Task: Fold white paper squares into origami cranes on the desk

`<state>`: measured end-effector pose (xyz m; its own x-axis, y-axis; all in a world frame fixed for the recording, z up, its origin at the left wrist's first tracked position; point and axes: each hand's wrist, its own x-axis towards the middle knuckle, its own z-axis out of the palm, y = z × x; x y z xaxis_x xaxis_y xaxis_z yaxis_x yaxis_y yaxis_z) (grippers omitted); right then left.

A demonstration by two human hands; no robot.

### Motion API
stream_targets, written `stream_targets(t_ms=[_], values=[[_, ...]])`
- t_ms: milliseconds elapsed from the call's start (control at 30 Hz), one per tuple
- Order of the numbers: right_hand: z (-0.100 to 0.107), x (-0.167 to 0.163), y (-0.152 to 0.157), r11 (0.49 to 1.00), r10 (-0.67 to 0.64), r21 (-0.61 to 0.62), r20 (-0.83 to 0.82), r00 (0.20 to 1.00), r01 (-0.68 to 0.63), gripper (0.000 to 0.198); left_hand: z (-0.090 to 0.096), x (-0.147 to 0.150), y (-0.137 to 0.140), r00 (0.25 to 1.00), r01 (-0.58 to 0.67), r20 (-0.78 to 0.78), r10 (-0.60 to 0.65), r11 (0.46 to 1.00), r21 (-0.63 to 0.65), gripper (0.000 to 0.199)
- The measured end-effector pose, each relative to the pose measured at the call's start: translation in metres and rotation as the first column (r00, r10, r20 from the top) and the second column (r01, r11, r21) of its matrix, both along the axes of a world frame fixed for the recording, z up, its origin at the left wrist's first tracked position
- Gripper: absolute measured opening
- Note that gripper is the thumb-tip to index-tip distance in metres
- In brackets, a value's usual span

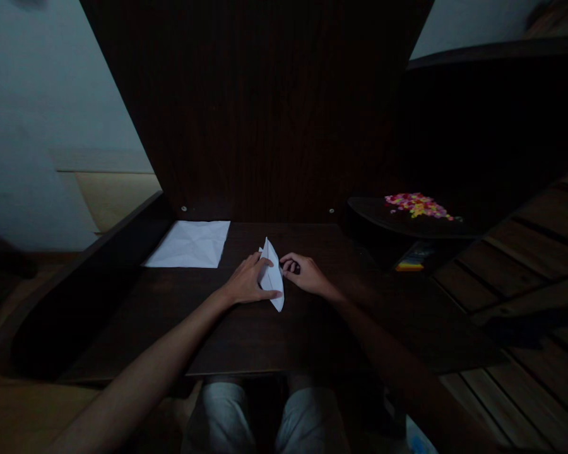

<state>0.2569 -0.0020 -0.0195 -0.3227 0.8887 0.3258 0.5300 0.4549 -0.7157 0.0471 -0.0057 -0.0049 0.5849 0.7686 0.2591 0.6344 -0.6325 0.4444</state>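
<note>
A folded piece of white paper [272, 277], long and pointed at both ends, stands between my hands over the middle of the dark desk. My left hand [252, 277] grips it from the left, thumb along the near end and fingers toward the upper part. On its right side is my right hand [299, 271], fingers curled in at the paper's right edge. Whether those fingertips pinch the edge is too dark and small to tell. To the left lies a stack of white sheets [189, 244] with crease marks.
The dark wooden desk [246, 343] has a raised left side and a tall back panel [265, 113]. A small shelf [369, 211] at right bears a heap of pink, red and yellow pieces [419, 206]. Yellow and orange items [409, 267] sit beneath it.
</note>
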Motion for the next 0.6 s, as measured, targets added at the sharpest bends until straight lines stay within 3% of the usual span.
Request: stream_targets(t_ms=[233,433,600], values=[[0.006,0.001,-0.004,1.000,0.007,0.013,0.036,0.999,-0.007,0.037,0.000,-0.003,0.001,1.000,0.018,0.025,-0.017,0.999,-0.035,0.069],[0.008,0.001,-0.006,0.998,0.030,0.051,0.051,0.998,-0.033,0.033,-0.004,-0.008,0.006,0.985,0.111,0.132,-0.107,0.994,-0.024,0.074],[0.007,0.001,-0.006,0.998,0.023,0.053,0.067,0.997,-0.027,0.029,-0.007,-0.010,0.010,0.985,0.146,0.090,-0.144,0.989,-0.022,0.082]])
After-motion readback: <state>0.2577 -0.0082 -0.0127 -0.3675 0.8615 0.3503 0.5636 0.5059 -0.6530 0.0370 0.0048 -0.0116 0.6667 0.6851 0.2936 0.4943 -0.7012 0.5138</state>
